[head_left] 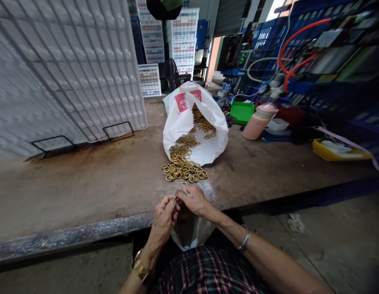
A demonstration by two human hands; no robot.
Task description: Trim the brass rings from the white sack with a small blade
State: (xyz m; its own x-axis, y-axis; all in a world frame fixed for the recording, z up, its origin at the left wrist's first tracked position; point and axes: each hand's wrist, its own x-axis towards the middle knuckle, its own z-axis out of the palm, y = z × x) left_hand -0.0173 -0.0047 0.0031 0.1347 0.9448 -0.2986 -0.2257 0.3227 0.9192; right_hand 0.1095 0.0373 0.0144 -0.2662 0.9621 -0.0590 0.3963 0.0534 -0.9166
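My left hand [165, 213] is closed, its thumb and fingers pinching a small gold-coloured ring [175, 197] that is mostly hidden. Against it, my right hand [195, 201] is closed around a small metal tool [185, 190], perhaps a blade; its exact kind is hard to make out. Another ring [184, 183] shows just beyond the right fingertips. A heap of gold-coloured rings [185, 171] spills onto the table from the mouth of a white plastic sack [207, 153] lying on its side. Below my hands, a pale bag or container [193, 234] hangs at the table edge.
Tall clear plastic trays [85, 65] stand on wire holders at the left of the wooden table [115, 175]. To the right are a pink bottle [259, 122], a green tray [242, 112] and a yellow tray [336, 153]. White crates [185, 41] are stacked behind.
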